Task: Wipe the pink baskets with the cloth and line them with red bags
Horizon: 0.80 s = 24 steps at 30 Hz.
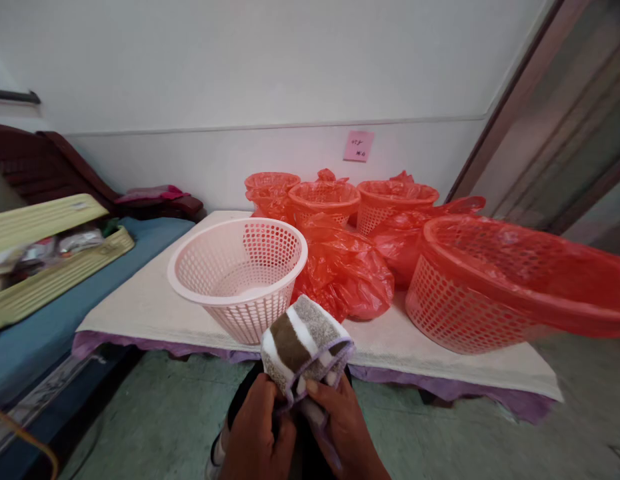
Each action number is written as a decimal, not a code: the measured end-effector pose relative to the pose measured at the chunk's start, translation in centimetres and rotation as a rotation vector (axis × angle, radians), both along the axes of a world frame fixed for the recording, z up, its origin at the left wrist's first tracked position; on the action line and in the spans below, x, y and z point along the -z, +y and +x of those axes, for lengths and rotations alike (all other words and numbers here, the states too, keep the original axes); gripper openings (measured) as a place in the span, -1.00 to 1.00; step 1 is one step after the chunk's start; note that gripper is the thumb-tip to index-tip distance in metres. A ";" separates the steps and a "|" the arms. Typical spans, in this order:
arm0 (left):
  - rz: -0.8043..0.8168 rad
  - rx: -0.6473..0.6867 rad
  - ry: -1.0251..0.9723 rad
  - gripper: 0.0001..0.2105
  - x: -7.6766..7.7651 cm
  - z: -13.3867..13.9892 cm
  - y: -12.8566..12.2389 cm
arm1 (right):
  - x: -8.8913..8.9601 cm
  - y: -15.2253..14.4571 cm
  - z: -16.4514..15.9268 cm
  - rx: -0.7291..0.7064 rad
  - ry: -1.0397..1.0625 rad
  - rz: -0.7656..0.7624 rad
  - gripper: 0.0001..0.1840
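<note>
A striped towel (303,340) in brown, grey and white, edged in purple, is bunched up at the low table's front edge. My left hand (263,427) is closed on its lower left side. On the towel's lower right part, my right hand (337,417) is closed too, thumb pressed on the cloth. Just beyond the towel stands a pale pink plastic basket (240,300), upright, with nothing visible inside. A red plastic bag (345,267) lies crumpled beside that basket.
Baskets lined with red bags stand along the back, including one basket (325,197) in the middle. A large bag-lined basket (465,307) is at right. A pink note (359,146) is stuck to the wall (240,67). At left, an open yellow case (80,260) rests on blue cloth.
</note>
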<state>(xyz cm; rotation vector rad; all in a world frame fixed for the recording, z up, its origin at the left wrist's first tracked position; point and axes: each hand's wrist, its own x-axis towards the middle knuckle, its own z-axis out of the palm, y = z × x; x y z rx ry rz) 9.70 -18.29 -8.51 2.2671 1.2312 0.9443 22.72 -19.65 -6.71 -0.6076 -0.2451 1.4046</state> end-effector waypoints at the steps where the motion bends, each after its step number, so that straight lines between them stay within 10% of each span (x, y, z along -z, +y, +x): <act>1: -0.031 0.024 -0.016 -0.83 -0.1 -0.1 0.1 | 0.1 0.0 0.0 -0.007 -0.001 0.013 -0.40; 14: 0.030 -0.081 0.048 -0.90 0.6 0.2 -0.3 | 0.7 -0.2 -0.1 -0.034 -0.022 0.016 -0.53; 24: -0.456 -0.182 -0.487 -0.79 -2.7 0.4 -1.4 | 0.4 -0.2 0.3 -0.043 -0.017 0.010 -0.55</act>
